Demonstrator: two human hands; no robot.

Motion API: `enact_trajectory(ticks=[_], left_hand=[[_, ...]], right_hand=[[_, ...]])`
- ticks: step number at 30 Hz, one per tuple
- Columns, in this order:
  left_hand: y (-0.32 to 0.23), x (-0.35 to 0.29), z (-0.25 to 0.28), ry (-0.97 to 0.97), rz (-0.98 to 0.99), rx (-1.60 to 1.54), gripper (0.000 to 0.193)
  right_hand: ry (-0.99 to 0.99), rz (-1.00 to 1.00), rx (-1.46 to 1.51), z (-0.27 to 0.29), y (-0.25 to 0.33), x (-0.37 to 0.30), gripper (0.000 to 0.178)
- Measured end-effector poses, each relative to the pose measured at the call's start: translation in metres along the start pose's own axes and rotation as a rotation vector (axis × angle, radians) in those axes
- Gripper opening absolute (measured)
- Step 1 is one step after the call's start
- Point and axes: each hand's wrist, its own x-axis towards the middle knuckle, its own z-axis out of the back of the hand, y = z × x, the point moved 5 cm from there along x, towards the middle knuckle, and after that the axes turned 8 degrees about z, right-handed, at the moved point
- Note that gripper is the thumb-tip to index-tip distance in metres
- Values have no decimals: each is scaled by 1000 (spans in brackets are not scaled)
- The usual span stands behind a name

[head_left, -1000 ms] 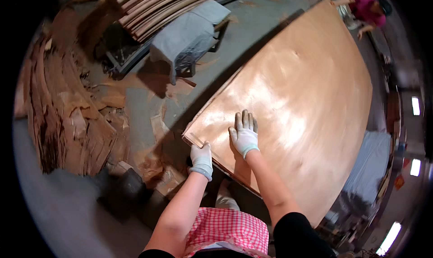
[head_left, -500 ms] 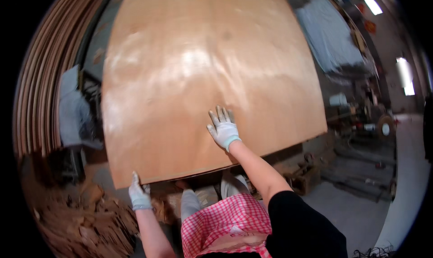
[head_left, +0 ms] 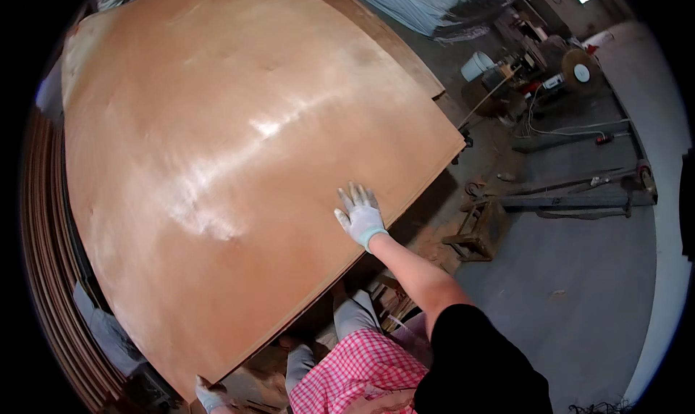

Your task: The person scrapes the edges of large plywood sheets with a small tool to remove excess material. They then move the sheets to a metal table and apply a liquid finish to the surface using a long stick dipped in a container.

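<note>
Judged step: steadying the wood sheet [head_left: 217, 110], which lies overlapping a lower board [head_left: 389, 39]. Right hand [head_left: 360, 218]: flat just inside the sheet's near edge, fingers spread, grasping nothing. Left hand [head_left: 210, 396]: at the sheet's near-left corner; grip cannot be determined. The next move likely calls for even two-handed control.

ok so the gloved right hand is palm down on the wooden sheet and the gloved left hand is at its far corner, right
Not the far corner: the head view shows the gloved left hand at the wooden sheet's near left corner. The gloved right hand is indeed palm down on it.
</note>
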Motion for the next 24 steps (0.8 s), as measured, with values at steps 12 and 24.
enact_trajectory(ticks=[12,24], left_hand=[[15,-63,-99,-93,-6,356,68],[34,-81,-164,-92,-20,313,64]], right_hand=[[-449,-629,701,19,-187,-10,40],[-532,-1400,1410,-42,-346,-11,23]])
